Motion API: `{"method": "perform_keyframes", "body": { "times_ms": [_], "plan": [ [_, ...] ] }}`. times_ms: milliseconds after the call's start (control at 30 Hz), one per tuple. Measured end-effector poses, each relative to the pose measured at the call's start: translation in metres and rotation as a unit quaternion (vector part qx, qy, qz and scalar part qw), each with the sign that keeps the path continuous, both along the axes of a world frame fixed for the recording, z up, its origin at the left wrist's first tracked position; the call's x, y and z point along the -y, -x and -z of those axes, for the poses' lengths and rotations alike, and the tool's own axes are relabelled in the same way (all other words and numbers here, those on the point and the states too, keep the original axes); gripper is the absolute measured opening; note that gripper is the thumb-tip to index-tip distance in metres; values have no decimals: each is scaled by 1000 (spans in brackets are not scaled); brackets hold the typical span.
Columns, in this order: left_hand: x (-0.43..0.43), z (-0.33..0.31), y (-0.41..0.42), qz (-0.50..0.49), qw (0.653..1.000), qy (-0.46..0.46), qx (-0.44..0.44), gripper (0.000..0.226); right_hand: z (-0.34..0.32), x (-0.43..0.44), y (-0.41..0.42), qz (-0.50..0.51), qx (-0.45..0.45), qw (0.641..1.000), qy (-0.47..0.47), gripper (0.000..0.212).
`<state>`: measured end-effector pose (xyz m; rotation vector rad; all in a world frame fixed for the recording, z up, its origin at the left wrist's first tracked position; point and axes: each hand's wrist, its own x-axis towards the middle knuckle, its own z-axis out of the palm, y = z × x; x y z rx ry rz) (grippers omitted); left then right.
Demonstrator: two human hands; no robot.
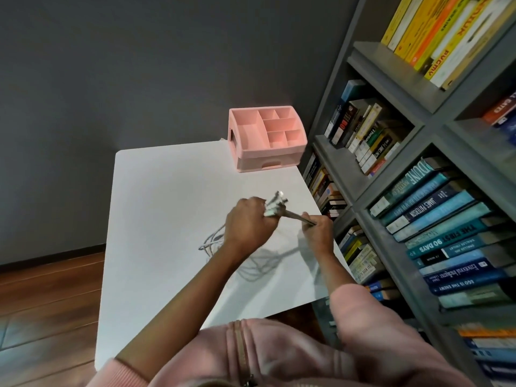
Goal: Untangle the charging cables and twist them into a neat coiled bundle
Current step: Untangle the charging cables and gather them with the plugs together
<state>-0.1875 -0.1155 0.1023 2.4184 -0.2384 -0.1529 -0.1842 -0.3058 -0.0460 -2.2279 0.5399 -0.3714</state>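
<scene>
**A:** Where are the charging cables [275, 206]?

**B:** Over the white surface [167, 205], on the person's side of the pink organizer [268, 160] and well apart from it. A cluster of pale plug ends sticks up out of the left hand [250, 223].

**A:** And that hand's fingers [261, 204]?

**B:** Clenched round the bunch just below the plugs. From there, a short stretch of the strands runs straight across to the right hand [318, 229], whose fingers are curled round the strands.

**A:** So the right hand is further from the organizer?

**B:** Slightly, and it is closer to the bookshelf [391, 88] beside the organizer.

**A:** Is any cable on the surface itself?

**B:** Yes, loose grey loops lie by the left wrist, on the side away from the organizer. They are blurred, so I cannot count the strands.
</scene>
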Motion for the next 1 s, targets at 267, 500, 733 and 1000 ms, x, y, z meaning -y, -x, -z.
{"method": "perform_keyframes", "body": {
  "times_ms": [267, 500, 733, 1000],
  "plan": [
    [-10, -31, -1, -12, 997, -5, 74, 35, 6, 20, 6, 35, -29, 998, -43, 46],
    [-7, -28, -1, 51, 993, -50, 89, 30, 16, 31, 4, 87, -48, 991, -95, 44],
    [-30, -5, -25, 218, 962, -156, -50, 19, 10, 79, -8, 159, -40, 983, -83, 52],
    [-67, 30, -51, 181, 957, -179, -140, 28, 24, 112, -7, 242, -82, 950, -177, 50]
  ]
}}
